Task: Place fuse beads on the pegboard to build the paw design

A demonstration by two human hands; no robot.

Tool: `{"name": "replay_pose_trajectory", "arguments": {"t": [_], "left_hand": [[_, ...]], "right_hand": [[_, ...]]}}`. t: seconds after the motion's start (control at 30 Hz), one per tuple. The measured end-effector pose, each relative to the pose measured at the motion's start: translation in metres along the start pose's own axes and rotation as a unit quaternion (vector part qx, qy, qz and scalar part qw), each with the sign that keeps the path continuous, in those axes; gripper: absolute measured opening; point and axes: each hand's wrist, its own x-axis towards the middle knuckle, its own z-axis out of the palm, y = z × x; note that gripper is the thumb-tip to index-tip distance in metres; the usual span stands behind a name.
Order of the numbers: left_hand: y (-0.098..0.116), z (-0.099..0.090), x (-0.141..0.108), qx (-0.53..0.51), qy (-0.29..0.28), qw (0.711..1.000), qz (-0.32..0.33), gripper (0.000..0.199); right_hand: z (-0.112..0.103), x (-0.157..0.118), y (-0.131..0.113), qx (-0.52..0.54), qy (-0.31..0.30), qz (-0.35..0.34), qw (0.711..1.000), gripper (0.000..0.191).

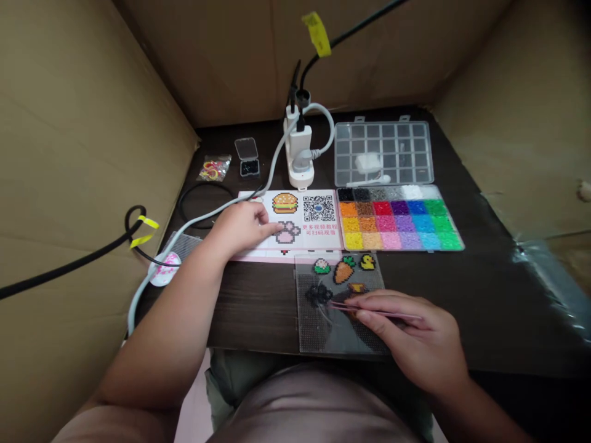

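Observation:
My right hand (418,335) pinches a pair of pink tweezers (344,306). Their tips are by a pile of black beads (319,295) in a round clear dish on the transparent pegboard (309,335). Along the board's far side lie a bead carrot (344,269), a yellow duck (367,263) and a white-and-green bead figure (322,266). An orange-brown bead piece is partly hidden by my right hand. My left hand (242,226) rests on the printed pattern sheet (321,242), holding nothing, thumb stretched toward the printed pink paw (287,232).
At the right sits a bead box (401,218) with colour compartments, its lid (383,138) folded back. A white power strip (301,160) with cables stands behind the sheet. A small box of black beads (250,167) and a plastic bag (215,167) are at the back left. Cardboard walls surround the table.

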Motion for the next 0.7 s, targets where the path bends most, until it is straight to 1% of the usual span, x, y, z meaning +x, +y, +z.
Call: {"name": "replay_pose_trajectory", "arguments": {"t": [0.07, 0.17, 0.37, 0.53, 0.7], "left_hand": [[0.0002, -0.0003, -0.0007, -0.015, -0.011, 1.000, -0.012, 0.036], [0.0004, -0.0008, -0.0019, -0.017, -0.013, 1.000, -0.014, 0.035], [0.0013, -0.0011, -0.0022, -0.010, -0.008, 1.000, -0.012, 0.035], [0.0062, -0.0029, -0.0028, 0.010, -0.016, 0.999, -0.030, 0.033], [0.0064, -0.0036, -0.0043, 0.010, -0.007, 1.000, -0.015, 0.036]], "right_hand": [[0.0001, 0.0013, -0.0003, -0.003, -0.007, 0.002, 1.000, 0.018], [0.0006, 0.0032, -0.0006, 0.006, -0.002, 0.003, 1.000, 0.017], [0.0014, 0.0045, -0.0003, 0.003, -0.009, 0.016, 1.000, 0.014], [0.0012, 0.0047, -0.0004, -0.011, -0.004, 0.021, 1.000, 0.013], [0.0005, 0.0065, -0.0014, -0.002, -0.014, -0.011, 1.000, 0.016]]}}
